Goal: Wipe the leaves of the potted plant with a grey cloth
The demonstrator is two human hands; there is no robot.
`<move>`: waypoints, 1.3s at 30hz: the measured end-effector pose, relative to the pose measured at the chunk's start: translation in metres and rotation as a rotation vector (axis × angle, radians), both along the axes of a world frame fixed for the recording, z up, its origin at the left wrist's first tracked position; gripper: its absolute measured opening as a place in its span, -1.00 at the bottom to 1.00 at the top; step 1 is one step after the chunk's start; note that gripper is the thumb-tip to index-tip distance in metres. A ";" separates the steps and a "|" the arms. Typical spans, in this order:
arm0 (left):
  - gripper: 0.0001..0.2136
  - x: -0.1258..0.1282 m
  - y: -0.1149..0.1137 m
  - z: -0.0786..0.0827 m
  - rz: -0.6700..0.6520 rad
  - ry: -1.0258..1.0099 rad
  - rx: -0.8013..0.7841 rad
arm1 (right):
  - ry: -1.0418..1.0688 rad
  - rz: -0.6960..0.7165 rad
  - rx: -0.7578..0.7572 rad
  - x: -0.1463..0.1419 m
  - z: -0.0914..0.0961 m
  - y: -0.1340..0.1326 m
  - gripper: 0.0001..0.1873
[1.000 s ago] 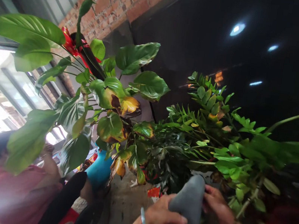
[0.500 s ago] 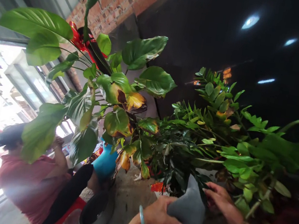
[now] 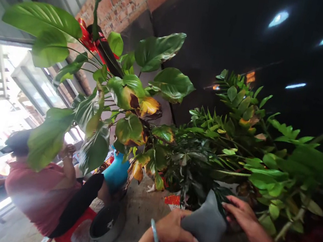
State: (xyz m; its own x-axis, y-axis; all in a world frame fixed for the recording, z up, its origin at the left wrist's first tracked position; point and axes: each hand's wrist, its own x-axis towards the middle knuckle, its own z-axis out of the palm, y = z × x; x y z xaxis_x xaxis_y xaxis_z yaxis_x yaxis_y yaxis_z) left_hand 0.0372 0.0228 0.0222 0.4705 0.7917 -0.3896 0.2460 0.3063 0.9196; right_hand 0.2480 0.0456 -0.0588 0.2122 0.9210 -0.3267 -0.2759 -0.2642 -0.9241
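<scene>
My left hand (image 3: 176, 229), with a bangle on its wrist, grips a grey cloth (image 3: 204, 230) low in the middle of the view. My right hand (image 3: 241, 215) lies with fingers stretched out at the cloth's upper right edge, touching the dark leaves of a bushy green plant (image 3: 235, 157). The cloth's peak rises between the two hands against the foliage.
A large-leaved plant (image 3: 116, 97) with yellowed, browned leaves and a red ribbon (image 3: 85, 39) stands at left. A blue pot (image 3: 116, 173) and a dark pot (image 3: 107, 223) sit on the concrete floor. A person in a red shirt (image 3: 42, 196) crouches at left. Brick wall behind.
The view has shifted, moving everything rightward. My right hand let go of the cloth's top, and its fingers have stretched out toward the leaves. The crouching person has come further into view.
</scene>
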 end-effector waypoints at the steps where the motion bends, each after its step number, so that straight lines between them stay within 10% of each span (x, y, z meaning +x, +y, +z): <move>1: -0.60 -0.002 0.001 0.009 0.004 -0.062 0.005 | 0.006 0.011 0.013 0.000 0.001 -0.001 -0.86; 5: -0.54 0.010 0.024 0.043 0.266 -0.303 0.196 | 0.034 0.004 0.028 -0.004 0.007 -0.003 -0.80; 8: -0.59 0.026 0.034 0.034 0.404 -0.325 0.231 | 0.025 -0.024 -0.008 -0.006 0.006 -0.002 -0.79; 12: -0.71 0.016 0.009 -0.003 0.085 0.038 0.128 | 0.011 -0.054 -0.034 -0.002 0.002 -0.001 -0.80; 15: -0.70 -0.014 -0.010 0.000 -0.113 0.069 0.027 | 0.009 -0.052 -0.041 0.001 0.001 -0.001 -0.82; 21: -0.60 -0.039 0.010 0.053 0.572 -0.458 0.181 | 0.024 -0.043 -0.041 -0.006 0.008 -0.003 -0.82; 25: -0.61 -0.016 0.008 0.012 0.807 -0.453 0.009 | 0.047 -0.055 -0.042 -0.009 0.012 -0.003 -0.82; 30: -0.62 -0.011 -0.035 -0.054 0.571 -0.311 -0.213 | 0.048 -0.076 -0.082 -0.004 0.015 -0.003 -0.91; 37: -0.68 -0.039 0.001 0.043 0.993 -0.507 0.026 | 0.086 -0.066 -0.061 -0.005 0.013 -0.002 -0.85; 39: -0.70 -0.034 0.015 0.047 1.001 -0.504 0.051 | 0.081 -0.053 -0.034 -0.006 0.013 -0.002 -0.85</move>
